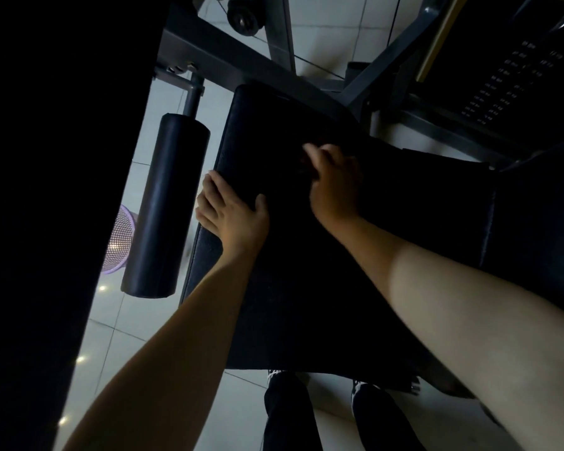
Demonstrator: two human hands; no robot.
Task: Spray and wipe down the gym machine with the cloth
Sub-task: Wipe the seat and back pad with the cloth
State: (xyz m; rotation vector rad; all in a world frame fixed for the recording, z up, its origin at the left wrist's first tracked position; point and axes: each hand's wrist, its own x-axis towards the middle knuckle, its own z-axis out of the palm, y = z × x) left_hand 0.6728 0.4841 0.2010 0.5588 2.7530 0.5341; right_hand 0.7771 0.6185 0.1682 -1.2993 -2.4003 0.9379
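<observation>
The person is leaning over the gym machine [355, 89], looking down on its black padded bench [284, 288], which is running from the near edge, above the person's legs, to the far edge by the grey frame. The left hand [232, 213] is gripping the bench's left edge: its fingers [209, 193] are lying slightly spread and wrapping over the side while the thumb is pressing on the top face, most likely to brace the body and steady the pad against the wiping force. The right hand [334, 183] is working on the top face toward the far right, knuckles up, fingers curling down onto the padding. This hand is blurring, which suggests a stroke in progress. A dark patch [306, 166] is showing under its fingertips, probably the cloth, but in this dim light it cannot be told whether the fingers are pinching it. No spray bottle is showing. A black roller pad [166, 203] is hanging just beside the bench's left edge, and a purple mesh basket [119, 242] is standing on the floor beyond it.
</observation>
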